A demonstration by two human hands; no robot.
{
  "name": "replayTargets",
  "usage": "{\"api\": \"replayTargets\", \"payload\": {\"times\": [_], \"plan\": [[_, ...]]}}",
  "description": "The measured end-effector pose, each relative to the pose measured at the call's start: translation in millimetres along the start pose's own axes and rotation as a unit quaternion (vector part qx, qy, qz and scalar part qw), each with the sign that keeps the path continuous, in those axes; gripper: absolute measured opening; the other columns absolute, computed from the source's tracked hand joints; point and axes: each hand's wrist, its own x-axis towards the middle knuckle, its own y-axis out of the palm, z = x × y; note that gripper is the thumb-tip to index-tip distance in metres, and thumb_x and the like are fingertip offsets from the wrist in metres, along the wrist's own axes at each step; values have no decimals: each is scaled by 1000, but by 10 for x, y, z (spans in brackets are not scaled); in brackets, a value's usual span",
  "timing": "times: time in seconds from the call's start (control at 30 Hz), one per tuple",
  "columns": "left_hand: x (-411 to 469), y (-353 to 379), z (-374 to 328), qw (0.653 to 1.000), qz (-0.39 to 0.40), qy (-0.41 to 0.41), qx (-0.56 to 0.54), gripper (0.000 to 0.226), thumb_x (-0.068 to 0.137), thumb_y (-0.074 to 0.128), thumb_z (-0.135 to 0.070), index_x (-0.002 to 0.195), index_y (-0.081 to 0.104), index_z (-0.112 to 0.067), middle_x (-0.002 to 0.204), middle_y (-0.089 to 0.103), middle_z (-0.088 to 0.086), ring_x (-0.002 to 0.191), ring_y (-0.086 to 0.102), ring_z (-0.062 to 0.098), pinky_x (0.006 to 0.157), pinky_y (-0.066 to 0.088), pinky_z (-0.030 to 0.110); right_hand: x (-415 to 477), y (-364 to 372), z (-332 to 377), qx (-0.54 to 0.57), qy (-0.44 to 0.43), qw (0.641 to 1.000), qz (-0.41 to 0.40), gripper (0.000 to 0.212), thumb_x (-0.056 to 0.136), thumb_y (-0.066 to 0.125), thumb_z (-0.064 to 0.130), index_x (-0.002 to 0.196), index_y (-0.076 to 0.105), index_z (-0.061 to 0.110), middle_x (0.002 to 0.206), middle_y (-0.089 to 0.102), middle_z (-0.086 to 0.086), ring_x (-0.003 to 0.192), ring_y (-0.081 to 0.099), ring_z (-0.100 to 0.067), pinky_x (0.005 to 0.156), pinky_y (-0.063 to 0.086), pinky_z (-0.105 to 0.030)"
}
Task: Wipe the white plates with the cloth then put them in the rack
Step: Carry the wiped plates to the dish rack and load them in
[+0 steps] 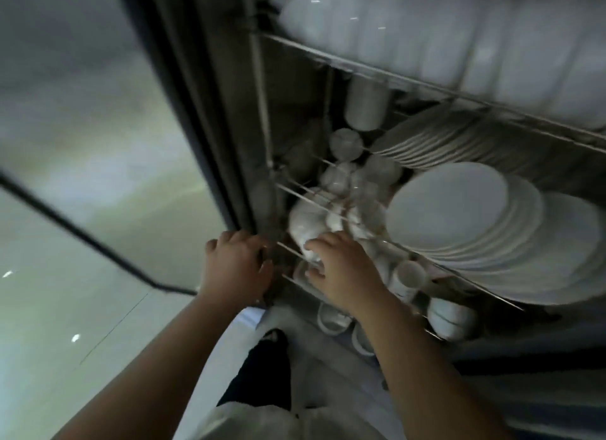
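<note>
White glossy round plates point(459, 223) fill the thin metal-wire rack point(260, 85).

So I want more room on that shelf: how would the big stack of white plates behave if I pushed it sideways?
Probably heavy: the stack of white plates holds many plates. It would likely shear apart rather than move as one, since the glossy plates already sit staggered. Fragile too, I'd guess: they look ceramic and rest on thin rack wires.

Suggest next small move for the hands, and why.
Probably close the right hand on the rounded white dish under it and ease it out of the metal wire rack: the hand lies over that dish, the left hand is at the dark cabinet frame.
</note>
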Motion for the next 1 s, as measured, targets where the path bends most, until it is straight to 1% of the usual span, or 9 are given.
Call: {"api": "replayTargets", "payload": {"times": [0.13,0.3,0.4,0.47,0.53,0.6,0.7,0.8,1.0], "plan": [[-411,-164,651,994,-28,-105,0,38,80,63,-38,117,64,-32,114,65,-2,111,54,28,91,39,40,378,233,601,-1,-98,992,79,44,90,62,31,131,53,19,130,52,-1,123,41,-25,100,38,-40],[-942,-327,1344,970,-71,-230,-21,36,80,62,-37,115,64,-32,107,64,-5,111,51,24,91,38,38,813,480,1525,-15,-217,969,120,44,90,61,33,132,52,21,131,51,0,125,39,-24,103,36,-37],[-1287,-396,1795,954,-78,-289,-14,37,80,61,-39,117,63,-33,112,63,-5,113,50,24,91,37,38,1009,697,2161,-26,-278,949,149,44,90,59,34,132,52,21,131,52,0,124,40,-25,102,35,-39],[-1530,-454,2152,941,-79,-330,-6,39,82,59,-41,120,61,-34,117,61,-6,116,48,23,93,36,37,1126,873,2631,-25,-321,932,165,44,90,58,33,132,51,22,130,52,1,122,40,-24,100,35,-36],[-1790,-535,2567,925,-89,-371,-1,39,83,58,-42,122,60,-33,119,61,-6,118,48,22,95,35,38,1234,1077,3154,-29,-361,916,173,39,89,59,32,127,53,22,122,54,2,117,43,-23,94,36,-35],[-2056,-650,3037,906,-107,-411,-3,39,83,59,-41,121,60,-33,119,61,-6,118,48,22,96,35,38,1338,1305,3727,-39,-391,901,182,38,89,59,31,125,53,22,119,54,1,115,44,-24,93,37,-35],[-2463,-852,3790,879,-133,-458,-10,38,82,60,-39,120,61,-33,116,62,-6,117,49,21,96,35,37,1491,1654,4621,-58,-430,879,197,41,89,58,32,129,52,23,125,53,0,119,44,-24,98,38,-36],[-2868,-1031,4560,853,-146,-501,-6,39,82,59,-38,120,60,-33,115,62,-6,116,49,21,96,34,36,1615,2025,5483,-61,-459,860,217,41,91,58,31,130,51,22,128,52,-1,120,42,-24,98,38,-37],[-3452,-1257,5794,814,-164,-556,-20,38,83,59,-37,120,61,-31,114,63,-5,116,49,21,94,33,36,1808,2672,6917,-70,-496,824,265,44,93,58,32,136,49,22,133,51,-2,123,42,-23,102,37,-37]]}}
